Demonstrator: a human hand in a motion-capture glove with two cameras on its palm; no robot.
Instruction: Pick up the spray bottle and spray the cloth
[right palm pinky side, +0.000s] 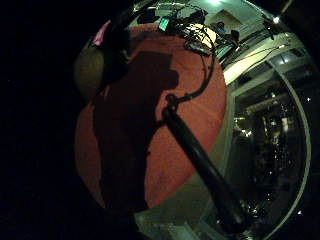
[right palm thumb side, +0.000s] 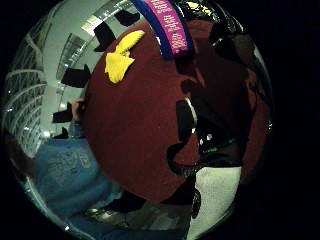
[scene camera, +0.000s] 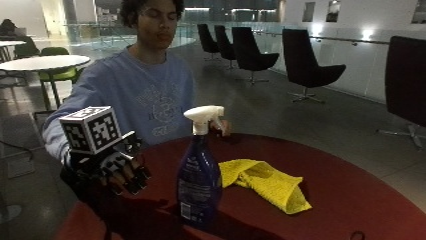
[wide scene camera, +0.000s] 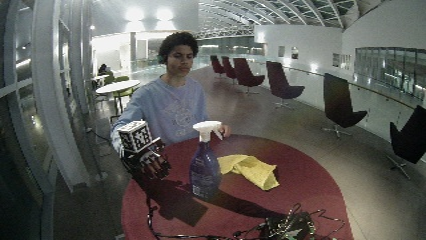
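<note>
A person in a light blue sweatshirt (scene camera: 143, 97) sits behind a round dark red table (scene camera: 359, 200). The gloved right hand (scene camera: 118, 167) hangs above the table's edge with its fingers (scene camera: 135, 181) pointing down, loosely bent and spread a little — they hold nothing and touch nothing.

Just beside those fingers, on their thumb side, stands the spray bottle (scene camera: 198, 172): upright on the table, dark blue body with a label, white trigger head on top. There is a clear gap between fingertips and bottle. Beyond the bottle, farther from the fingers, lies the yellow cloth (scene camera: 265, 182), crumpled flat on the red surface, apart from the bottle's base. The bare left hand (scene camera: 221, 127) rests at the table's far rim, behind the sprayer head and well away from the gloved fingers.

In the thumb side palm view the bottle's blue body with its pink label (right palm thumb side: 169, 25) shows at the edge, close to the palm, and the yellow cloth (right palm thumb side: 120, 57) lies on the red table past it. The little finger side palm view shows mostly the red tabletop (right palm pinky side: 200, 100) with the hand's shadow across it, and a tangle of cables and electronics (right palm pinky side: 192, 30) at the table's far side, the same heap that sits at the near rim in the wide outside view (wide scene camera: 286, 227).

Black chairs (scene camera: 306, 62) stand along the wall behind.
</note>
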